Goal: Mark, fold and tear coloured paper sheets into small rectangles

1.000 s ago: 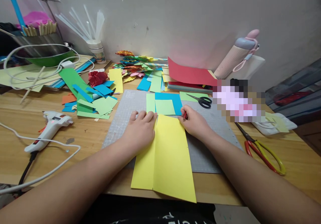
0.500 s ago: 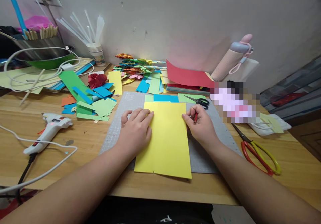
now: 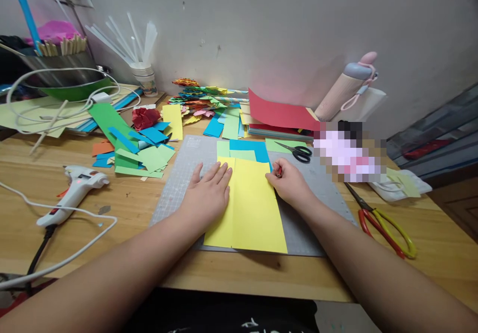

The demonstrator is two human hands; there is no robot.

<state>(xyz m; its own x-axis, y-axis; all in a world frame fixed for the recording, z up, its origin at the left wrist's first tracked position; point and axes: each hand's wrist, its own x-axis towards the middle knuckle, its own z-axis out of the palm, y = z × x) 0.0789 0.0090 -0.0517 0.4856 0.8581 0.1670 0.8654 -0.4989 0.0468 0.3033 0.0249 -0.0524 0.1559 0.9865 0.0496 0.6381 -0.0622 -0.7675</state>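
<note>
A sheet of yellow paper (image 3: pixel 254 208) with a faint lengthwise crease lies on the grey cutting mat (image 3: pixel 170 188). My left hand (image 3: pixel 207 191) presses on its left side, fingers stretched out flat and thumb apart. At the upper right edge of the sheet is my right hand (image 3: pixel 289 181), closed, with a thin red pencil (image 3: pixel 279 171) in its grip; most of the pencil is hidden. Its thumb and fingertip touch the paper's edge. Beyond the yellow sheet lie blue paper (image 3: pixel 248 146) and pale green paper pieces.
Small black scissors (image 3: pixel 300 153) rest on the mat's far right; larger red-and-yellow-handled scissors (image 3: pixel 386 223) lie farther right. A glue gun (image 3: pixel 72 196) with its cord is at left, near a pile of paper scraps (image 3: pixel 149 156). A pink bottle (image 3: pixel 343 86) leans by the wall.
The yellow paper's far edge has come slightly nearer to me, uncovering more of the blue and green paper behind. My right hand has shifted a little left; my left hand's fingers lie flatter.
</note>
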